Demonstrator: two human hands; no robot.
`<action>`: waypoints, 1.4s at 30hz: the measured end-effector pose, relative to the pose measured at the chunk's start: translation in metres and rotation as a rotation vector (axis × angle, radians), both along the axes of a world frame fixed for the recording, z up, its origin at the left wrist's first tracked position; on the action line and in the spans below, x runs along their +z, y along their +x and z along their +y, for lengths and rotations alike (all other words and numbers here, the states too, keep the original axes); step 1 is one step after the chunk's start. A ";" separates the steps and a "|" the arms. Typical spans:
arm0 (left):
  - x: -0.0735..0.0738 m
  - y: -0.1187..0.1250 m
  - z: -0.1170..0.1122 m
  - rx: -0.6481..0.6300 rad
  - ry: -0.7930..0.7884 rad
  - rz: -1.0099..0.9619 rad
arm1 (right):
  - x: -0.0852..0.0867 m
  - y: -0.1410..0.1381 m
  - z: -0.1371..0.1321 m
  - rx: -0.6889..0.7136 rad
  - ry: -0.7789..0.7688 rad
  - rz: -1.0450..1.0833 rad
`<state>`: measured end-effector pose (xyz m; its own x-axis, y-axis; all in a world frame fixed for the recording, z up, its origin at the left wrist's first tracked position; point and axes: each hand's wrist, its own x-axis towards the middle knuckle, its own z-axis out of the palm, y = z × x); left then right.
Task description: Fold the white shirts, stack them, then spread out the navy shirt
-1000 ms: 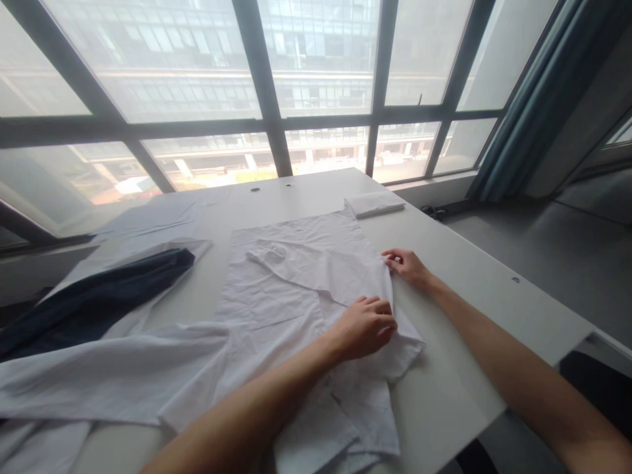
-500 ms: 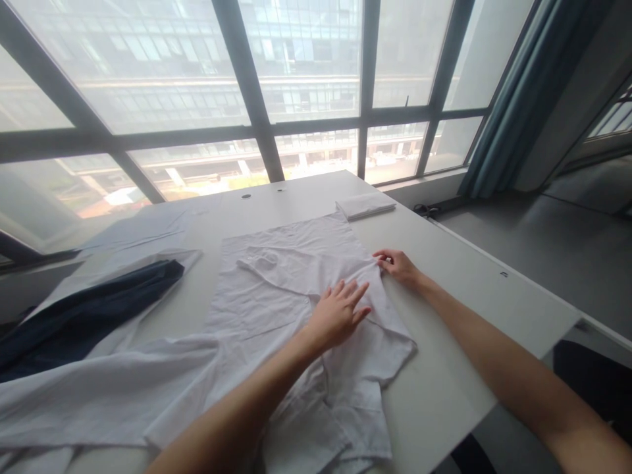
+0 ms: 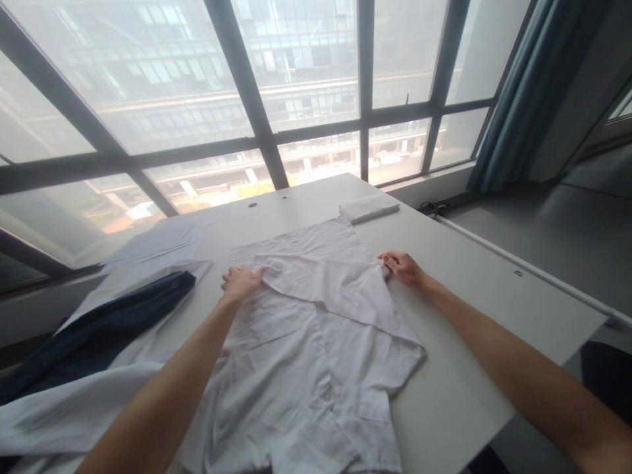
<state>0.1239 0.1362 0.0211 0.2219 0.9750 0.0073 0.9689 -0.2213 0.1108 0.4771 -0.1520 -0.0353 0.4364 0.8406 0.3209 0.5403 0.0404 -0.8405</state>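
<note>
A white button-up shirt lies spread on the white table, one sleeve folded across its front. At the left end of that sleeve is my left hand, thumb on the cuff and fingers curled at its edge. My right hand pinches the shirt's right edge, where the sleeve folds over, with its fingers closed on the cloth. Small buttons run down the middle of the shirt. Its lower left part is partly hidden behind my left forearm.
A folded white cloth rests on the table beyond the shirt. To the left lies a dark navy garment on pale, sheet-like material. Large windows stand behind the table, and a blue curtain hangs at the right.
My left hand has moved left from the middle of the shirt to the end of the folded sleeve. My right hand stays at the right edge. The view has shifted slightly.
</note>
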 end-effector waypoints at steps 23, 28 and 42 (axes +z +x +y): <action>0.033 0.030 0.014 -0.166 0.158 -0.487 | -0.002 0.002 0.000 -0.010 -0.070 -0.088; 0.030 0.072 -0.067 -0.581 0.227 -0.383 | -0.006 0.004 0.001 0.025 -0.058 -0.060; 0.007 0.079 -0.310 -1.336 -0.106 -0.121 | -0.004 0.003 0.000 0.004 -0.059 -0.089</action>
<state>0.2025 -0.1735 0.0279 0.9994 0.0112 0.0325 0.0025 -0.9669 0.2553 0.4798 -0.1520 -0.0396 0.4046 0.8609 0.3083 0.6130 -0.0051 -0.7901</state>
